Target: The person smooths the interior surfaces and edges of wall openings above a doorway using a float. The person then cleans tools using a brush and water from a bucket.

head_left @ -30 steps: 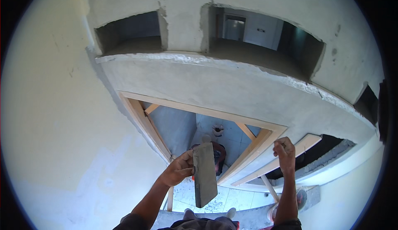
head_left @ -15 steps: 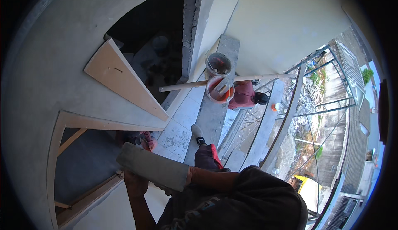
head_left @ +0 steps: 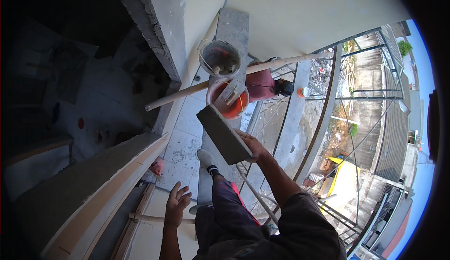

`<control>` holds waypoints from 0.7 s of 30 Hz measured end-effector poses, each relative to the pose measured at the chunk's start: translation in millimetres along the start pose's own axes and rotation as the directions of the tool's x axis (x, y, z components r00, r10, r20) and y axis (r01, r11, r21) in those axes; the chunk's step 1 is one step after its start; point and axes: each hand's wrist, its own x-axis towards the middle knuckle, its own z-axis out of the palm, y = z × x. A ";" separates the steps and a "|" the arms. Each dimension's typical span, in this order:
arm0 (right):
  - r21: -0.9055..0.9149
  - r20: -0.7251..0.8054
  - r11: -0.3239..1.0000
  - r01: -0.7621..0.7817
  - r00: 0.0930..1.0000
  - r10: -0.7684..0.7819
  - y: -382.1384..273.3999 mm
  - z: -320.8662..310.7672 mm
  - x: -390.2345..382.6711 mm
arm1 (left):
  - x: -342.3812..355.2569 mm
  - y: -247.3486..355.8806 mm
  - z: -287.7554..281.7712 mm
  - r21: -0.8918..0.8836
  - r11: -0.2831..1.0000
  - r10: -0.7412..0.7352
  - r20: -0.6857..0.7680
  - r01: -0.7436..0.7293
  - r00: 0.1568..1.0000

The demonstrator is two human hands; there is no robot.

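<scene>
My right hand (head_left: 251, 146) grips a grey, mortar-coated plastering float (head_left: 224, 134) near its lower right end. The float is tilted, its flat face turned up toward me, and hides part of my grip. My left hand (head_left: 176, 206) is raised apart from it, fingers spread and holding nothing. Just beyond the float stands a red-lined bucket (head_left: 238, 111), with a trowel (head_left: 230, 95) lying across its opening. Behind that is a dark bucket (head_left: 201, 56) with some grey material inside.
Both buckets stand on a long plank (head_left: 234, 23), crossed by a wooden pole (head_left: 164, 98). A person in a red shirt (head_left: 260, 84) is below, beside a small orange-and-white bucket (head_left: 303, 92). Scaffold planks (head_left: 295, 115) edge a drop at right; a rough-edged wall opening (head_left: 161, 40) is at left.
My left hand has come away from the float and opened. My right hand has carried the float right and forward, toward the buckets. The view has shifted left over the dark opening.
</scene>
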 end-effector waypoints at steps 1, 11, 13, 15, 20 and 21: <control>-0.218 -0.110 0.972 0.082 0.988 -0.108 -28.8 -23.8 15.5 | 12.2 -10.7 -1.0 0.039 0.998 -0.044 -0.017 0.045 0.999; -0.913 -0.351 0.036 -0.406 0.739 -0.575 -171.0 -222.6 206.6 | 45.6 -143.2 -55.6 0.045 0.851 -0.492 -0.279 0.523 0.825; -0.892 -0.331 -0.082 -0.445 0.766 -0.551 -179.6 -224.5 244.6 | 43.9 -169.0 -64.3 0.004 0.820 -0.545 -0.305 0.573 0.781; -0.860 -0.345 -0.150 -0.487 0.773 -0.532 -186.6 -223.6 271.6 | 38.0 -187.8 -68.2 -0.055 0.751 -0.634 -0.342 0.658 0.694; -0.807 -0.339 -0.255 -0.532 0.772 -0.537 -198.0 -242.9 334.3 | 35.2 -247.7 -82.7 -0.141 0.733 -0.673 -0.294 0.665 0.679; -0.798 -0.318 -0.303 -0.521 0.792 -0.522 -198.6 -242.3 342.2 | 33.7 -255.9 -84.8 -0.187 0.723 -0.687 -0.291 0.665 0.666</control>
